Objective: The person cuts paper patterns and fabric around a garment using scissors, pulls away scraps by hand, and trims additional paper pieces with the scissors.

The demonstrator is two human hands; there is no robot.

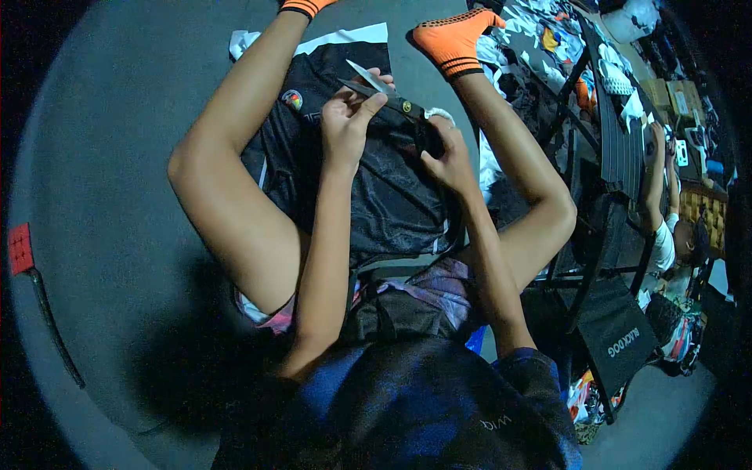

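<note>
A pair of scissors (pixel 406 107) is held above a black garment (pixel 392 184), its two blades apart and pointing up and left. My right hand (pixel 450 157) is closed around the dark handles, one of which has a white wrapping (pixel 440 117). With its thumb against the blades and its fingertips behind them, my left hand (pixel 345 129) grips the scissors near the pivot. The garment lies spread between my legs, with a small round colored badge (pixel 292 99) and some partly hidden lettering. White material (pixel 364 34) shows at its far edge.
A red square pad on a black cord (pixel 21 247) lies on the floor at left. To the right stand a dark folding chair (pixel 615 337), a black rack and heaps of mixed cloth (pixel 540 35). Another person's arm (pixel 655 168) reaches over a table at far right.
</note>
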